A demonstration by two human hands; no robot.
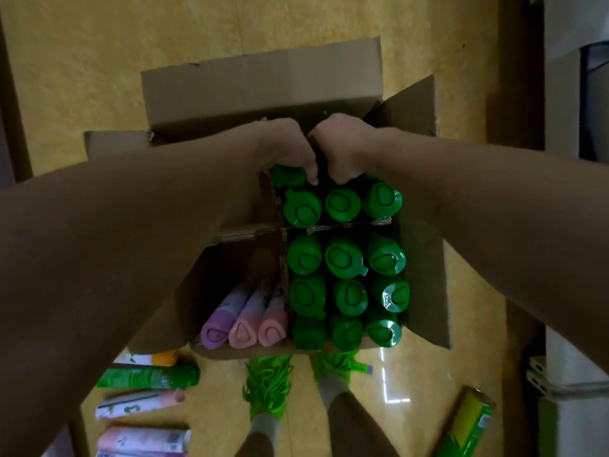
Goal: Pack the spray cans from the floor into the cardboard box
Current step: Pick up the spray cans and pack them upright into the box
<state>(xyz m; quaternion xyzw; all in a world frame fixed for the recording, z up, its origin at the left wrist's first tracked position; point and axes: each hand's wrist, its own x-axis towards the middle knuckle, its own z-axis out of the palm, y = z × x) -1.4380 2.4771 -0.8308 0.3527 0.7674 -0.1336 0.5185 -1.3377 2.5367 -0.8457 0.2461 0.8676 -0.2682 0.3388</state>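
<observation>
Spray cans [346, 258] (green-capped) in cardboard box [263, 84], 2 hands [290, 150] gripping

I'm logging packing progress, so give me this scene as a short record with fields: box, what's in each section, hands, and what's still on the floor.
box: open cardboard box, flaps up, cardboard dividers inside
near right section: nine green-capped cans, upright
far right section: more green-capped cans, partly hidden by the hands
near left section: three pastel-capped cans, one purple and two pink, leaning
left hand: reaching into the far right section
right hand: beside it, fingers down among the cans; grip unclear
floor, left: several cans lying down
floor, right: one green can lying down
</observation>
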